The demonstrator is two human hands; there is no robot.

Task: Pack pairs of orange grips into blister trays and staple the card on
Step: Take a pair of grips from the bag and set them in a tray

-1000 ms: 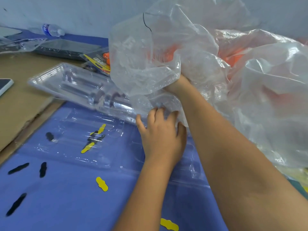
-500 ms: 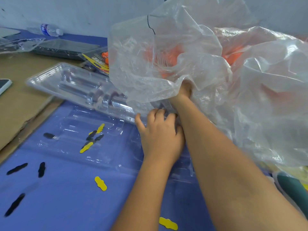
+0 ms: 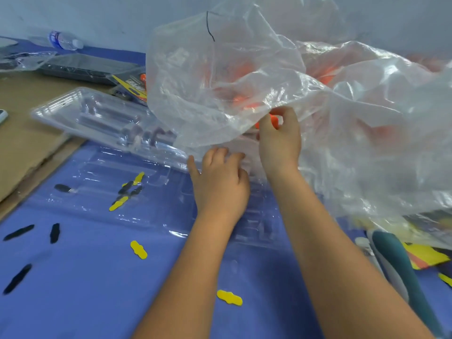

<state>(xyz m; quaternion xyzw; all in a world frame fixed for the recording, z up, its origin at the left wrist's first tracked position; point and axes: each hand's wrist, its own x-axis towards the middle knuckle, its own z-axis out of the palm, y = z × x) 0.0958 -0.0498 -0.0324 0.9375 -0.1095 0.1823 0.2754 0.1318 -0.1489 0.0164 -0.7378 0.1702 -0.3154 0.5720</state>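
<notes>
1. A blue table cover [image 3: 80, 289], smooth and matte, fills the lower half of the view; a sheet of brown cardboard [image 3: 22, 140] lies over its far left part.
2. A big crumpled clear plastic bag [image 3: 354, 133] fills the upper right, thin and glossy, with a black pen stroke near its top edge. Blurred orange shapes show through the film; how they lie cannot be told.
3. A stack of clear blister trays [image 3: 97, 121], stiff and moulded with long channels, sits at a slant, its long axis running from upper left to lower right, partly on the cardboard.
4. More flat clear trays [image 3: 102, 192] lie on the blue cover under the forearms.
5. The right hand [image 3: 280, 143] is at the bag's lower edge, fingers curled around an orange grip [image 3: 274, 121]; only a small part of it shows, so its direction cannot be told.
6. The left hand [image 3: 220, 184] rests palm down on the trays, fingers loosely spread and touching the bag's edge.
7. A printed yellow and black card [image 3: 129, 86] peeks out behind the trays; its writing is too blurred to read.
8. A plastic water bottle [image 3: 63, 41] lies on its side by the wall, label unreadable.
9. Small yellow tabs [image 3: 138, 249] and black tabs [image 3: 54, 232], flat and waisted, are scattered about.
</notes>
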